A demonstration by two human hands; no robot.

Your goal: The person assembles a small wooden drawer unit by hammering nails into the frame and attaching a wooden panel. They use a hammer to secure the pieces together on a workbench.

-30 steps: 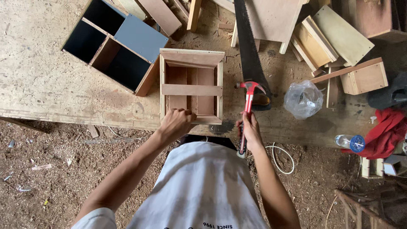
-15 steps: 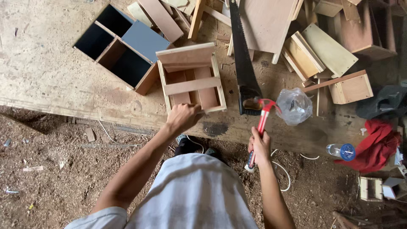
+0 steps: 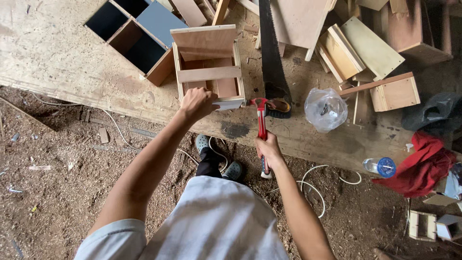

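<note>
Holding hammer (image 3: pixel 262 126) lengthwise, head away.

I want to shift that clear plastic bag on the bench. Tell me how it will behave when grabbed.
The clear plastic bag looks thin and crumpled, so it will probably be floppy and collapse under the fingers. A few small dark items show inside, so it is likely light, with contents that may shift. It sits puffed beside the handsaw, so teeth might snag it.

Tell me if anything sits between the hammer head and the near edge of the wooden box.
Nothing visible does. The hammer, held in the right hand, has its head just right of the wooden box; the left hand rests on the near edge, further left.
</note>
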